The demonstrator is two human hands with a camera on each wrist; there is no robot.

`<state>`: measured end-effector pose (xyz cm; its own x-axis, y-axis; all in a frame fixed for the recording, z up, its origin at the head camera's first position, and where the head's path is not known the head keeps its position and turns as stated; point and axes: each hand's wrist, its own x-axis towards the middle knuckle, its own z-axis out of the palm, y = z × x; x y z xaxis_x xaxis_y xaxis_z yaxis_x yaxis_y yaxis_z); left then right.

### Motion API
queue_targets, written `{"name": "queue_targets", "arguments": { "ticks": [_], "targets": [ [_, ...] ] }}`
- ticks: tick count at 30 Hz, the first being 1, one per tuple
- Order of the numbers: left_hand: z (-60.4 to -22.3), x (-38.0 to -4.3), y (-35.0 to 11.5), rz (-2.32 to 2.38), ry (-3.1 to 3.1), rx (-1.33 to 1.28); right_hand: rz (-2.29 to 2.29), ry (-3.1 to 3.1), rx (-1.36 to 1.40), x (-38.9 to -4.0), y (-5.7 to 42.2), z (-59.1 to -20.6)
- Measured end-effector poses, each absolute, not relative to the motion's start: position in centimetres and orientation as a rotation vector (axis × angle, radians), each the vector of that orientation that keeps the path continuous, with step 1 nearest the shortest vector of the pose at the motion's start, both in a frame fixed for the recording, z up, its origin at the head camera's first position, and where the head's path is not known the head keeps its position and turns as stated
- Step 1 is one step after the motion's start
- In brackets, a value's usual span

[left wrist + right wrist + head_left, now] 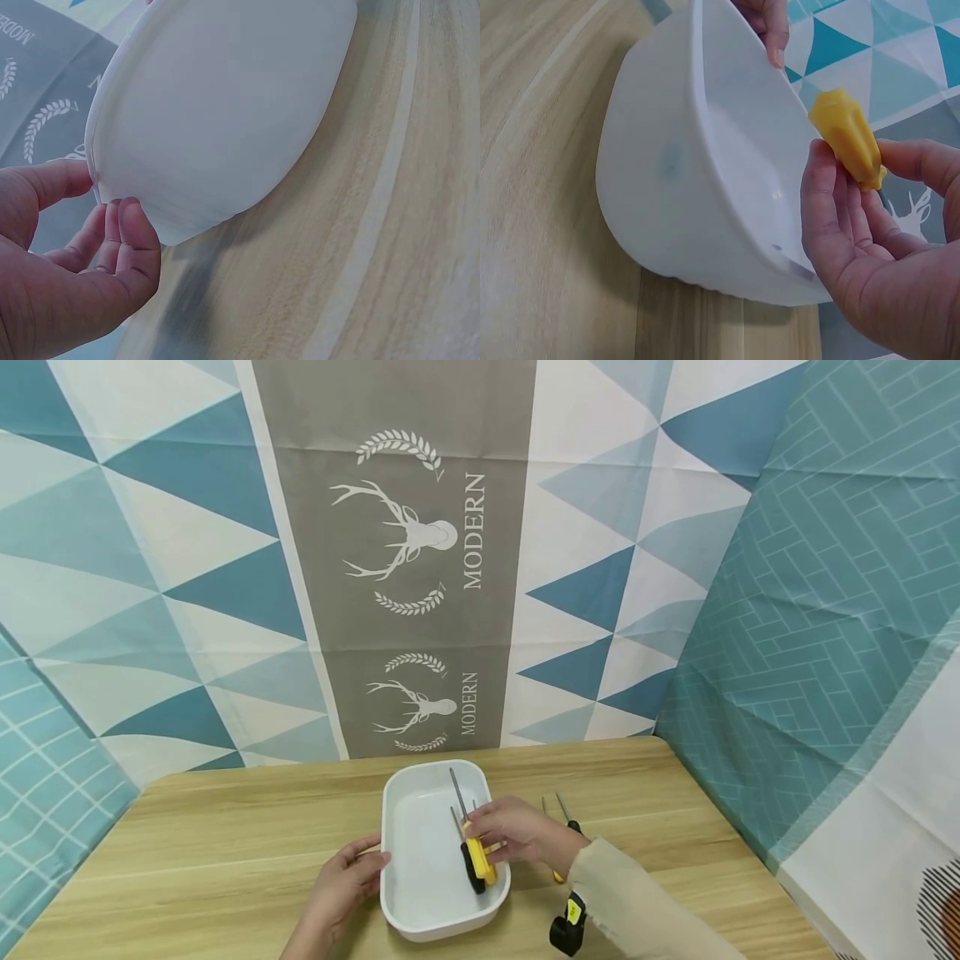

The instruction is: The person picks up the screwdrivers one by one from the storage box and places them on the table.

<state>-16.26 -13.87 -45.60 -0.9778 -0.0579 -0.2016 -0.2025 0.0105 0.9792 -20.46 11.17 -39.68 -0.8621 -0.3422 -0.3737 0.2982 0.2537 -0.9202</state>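
A white rectangular tray (405,918) stands on the wooden table. My left hand (345,885) holds its left rim, thumb at the edge and other fingers against the outer wall in the left wrist view. Over the tray's right side my right hand (517,828) pinches a screwdriver by its yellow handle (476,853), the shaft pointing toward the far side. In the right wrist view, thumb and fingertips grip that yellow handle (847,139). Beneath it in the tray lie a black-handled screwdriver (472,870) and another yellow handle (491,873), partly hidden.
Right of the tray, partly behind my right forearm, lie a black-handled screwdriver (564,808) and a yellow-ended tool (557,877). A black object with a yellow label (567,928) sits nearer me. A patterned cloth wall (420,710) rises behind the table.
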Motion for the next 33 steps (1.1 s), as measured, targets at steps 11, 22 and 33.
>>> {"name": "queue_targets", "arguments": {
  "ticks": [11,22,33],
  "targets": [
    [-45.6,-16.2,-13.8,2.112,2.169,-0.272,-1.667,2.006,-0.051,-20.4,12.3,-39.3],
    [-45.4,-16.0,-13.6,2.117,2.173,-0.296,-1.69,1.998,-0.071,-20.4,13.1,-39.0],
    [-45.6,-16.1,-13.7,2.134,2.154,-0.307,-1.698,1.986,-0.073,-20.5,13.5,-39.1]
  ]
}}
